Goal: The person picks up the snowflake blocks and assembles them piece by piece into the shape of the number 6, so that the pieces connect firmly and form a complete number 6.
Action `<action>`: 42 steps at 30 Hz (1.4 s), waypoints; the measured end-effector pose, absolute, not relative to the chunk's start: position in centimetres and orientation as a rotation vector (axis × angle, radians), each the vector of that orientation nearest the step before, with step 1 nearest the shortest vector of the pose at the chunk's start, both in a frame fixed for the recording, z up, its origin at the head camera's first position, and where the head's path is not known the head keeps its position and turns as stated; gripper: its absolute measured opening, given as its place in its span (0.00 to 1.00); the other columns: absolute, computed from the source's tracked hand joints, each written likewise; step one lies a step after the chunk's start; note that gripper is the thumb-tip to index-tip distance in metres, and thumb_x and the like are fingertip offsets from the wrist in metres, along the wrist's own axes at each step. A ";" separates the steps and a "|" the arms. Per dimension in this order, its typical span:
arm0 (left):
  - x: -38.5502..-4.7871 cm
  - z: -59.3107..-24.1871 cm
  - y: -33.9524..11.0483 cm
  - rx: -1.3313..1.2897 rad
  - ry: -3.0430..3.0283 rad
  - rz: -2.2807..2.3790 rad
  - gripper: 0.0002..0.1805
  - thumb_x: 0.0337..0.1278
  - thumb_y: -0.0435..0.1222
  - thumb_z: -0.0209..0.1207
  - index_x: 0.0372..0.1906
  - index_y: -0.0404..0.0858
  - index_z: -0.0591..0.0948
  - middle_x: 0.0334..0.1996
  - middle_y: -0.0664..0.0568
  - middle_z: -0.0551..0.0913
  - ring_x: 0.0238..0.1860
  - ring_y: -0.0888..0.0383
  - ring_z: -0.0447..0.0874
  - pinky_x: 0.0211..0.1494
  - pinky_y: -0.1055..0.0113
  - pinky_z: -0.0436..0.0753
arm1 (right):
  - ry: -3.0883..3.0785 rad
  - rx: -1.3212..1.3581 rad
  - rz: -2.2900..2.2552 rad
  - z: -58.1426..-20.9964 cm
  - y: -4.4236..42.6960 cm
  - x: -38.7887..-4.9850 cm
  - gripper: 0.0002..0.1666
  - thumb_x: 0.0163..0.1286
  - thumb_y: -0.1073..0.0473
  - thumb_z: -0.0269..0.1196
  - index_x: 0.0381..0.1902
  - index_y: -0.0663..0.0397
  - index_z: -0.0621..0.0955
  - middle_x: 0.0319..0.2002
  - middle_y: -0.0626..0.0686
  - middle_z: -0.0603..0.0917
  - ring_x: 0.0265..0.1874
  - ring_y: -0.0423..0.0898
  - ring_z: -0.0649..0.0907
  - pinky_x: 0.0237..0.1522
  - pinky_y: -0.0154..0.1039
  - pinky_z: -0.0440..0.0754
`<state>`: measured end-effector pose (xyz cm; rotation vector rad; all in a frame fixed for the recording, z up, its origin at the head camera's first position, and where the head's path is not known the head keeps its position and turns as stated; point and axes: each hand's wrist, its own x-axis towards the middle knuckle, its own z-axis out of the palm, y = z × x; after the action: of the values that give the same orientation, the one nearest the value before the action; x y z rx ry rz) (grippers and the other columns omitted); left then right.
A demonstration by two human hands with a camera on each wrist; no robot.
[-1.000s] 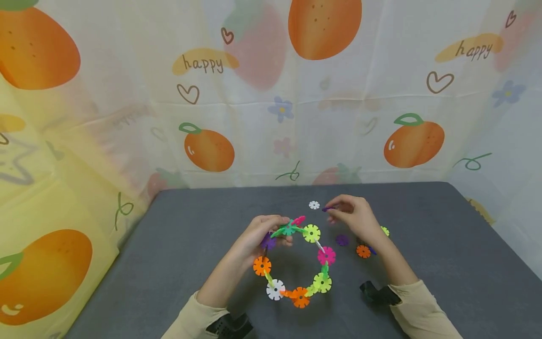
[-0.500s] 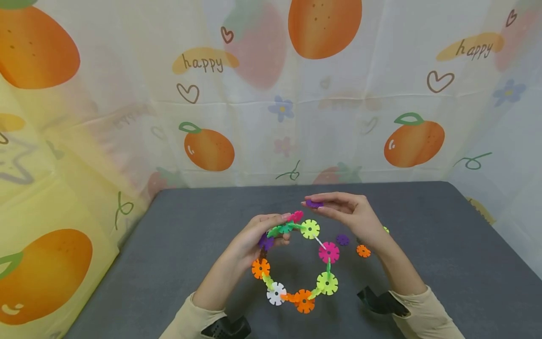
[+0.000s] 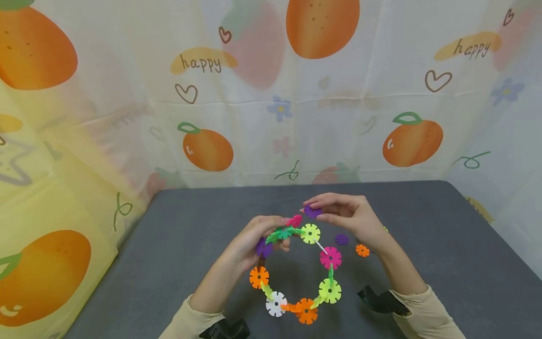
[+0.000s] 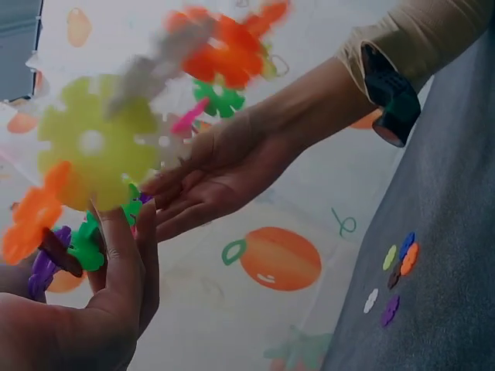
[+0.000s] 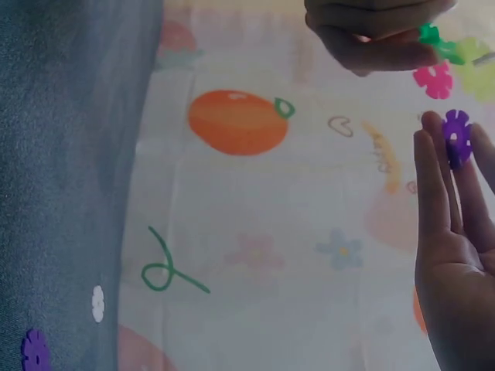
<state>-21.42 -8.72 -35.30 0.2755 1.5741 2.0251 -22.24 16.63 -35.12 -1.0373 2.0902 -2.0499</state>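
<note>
A loop of interlocking snowflake discs (image 3: 311, 233) in mixed colours hangs from my left hand (image 3: 250, 242). My left thumb and fingers pinch it near its top, by a green disc (image 3: 284, 232) and a pink disc (image 3: 295, 221). Between the thumb and fingers of my right hand (image 3: 351, 216) is a single purple snowflake disc (image 3: 312, 212), gripped by its edges. It is close to the pink disc but apart from it, as the gap in the right wrist view also shows. Part of the loop is hidden behind the left fingers.
Loose discs lie on the grey table (image 3: 190, 245): purple (image 3: 341, 239), orange (image 3: 362, 250), and, in the left wrist view, white (image 4: 371, 300), blue (image 4: 407, 245), brown (image 4: 395, 274) and yellow-green (image 4: 389, 257). A printed curtain (image 3: 254, 141) hangs behind the table.
My right hand has carried the purple disc left, up to the pink disc, and tilted its face toward the head camera. The lower part of the loop hangs slightly lower and wider.
</note>
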 end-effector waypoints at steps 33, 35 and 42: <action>-20.7 -34.7 -9.3 0.560 1.431 2.011 0.14 0.69 0.39 0.47 0.36 0.42 0.84 0.19 0.59 0.84 0.21 0.66 0.81 0.34 0.71 0.83 | 1.963 -1.424 -2.147 -34.3 15.8 -21.2 0.16 0.60 0.80 0.62 0.45 0.64 0.83 0.52 0.55 0.85 0.53 0.50 0.85 0.50 0.41 0.85; -20.7 -34.6 -9.3 0.556 1.446 2.003 0.14 0.68 0.38 0.48 0.34 0.43 0.84 0.19 0.60 0.83 0.21 0.65 0.81 0.34 0.70 0.83 | 1.953 -1.448 -2.149 -34.3 15.7 -21.1 0.17 0.60 0.81 0.62 0.45 0.65 0.83 0.52 0.56 0.85 0.52 0.50 0.85 0.49 0.41 0.85; -20.4 -34.5 -8.8 0.495 1.523 1.979 0.14 0.68 0.39 0.51 0.26 0.43 0.80 0.18 0.59 0.83 0.21 0.63 0.82 0.36 0.67 0.84 | 1.963 -1.476 -2.123 -34.3 15.5 -20.8 0.18 0.58 0.82 0.62 0.45 0.65 0.83 0.52 0.57 0.84 0.52 0.50 0.85 0.50 0.40 0.85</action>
<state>-20.38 -8.80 -34.46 0.4952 1.5231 1.9790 -20.85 15.54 -34.30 -1.4759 1.9629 -2.1231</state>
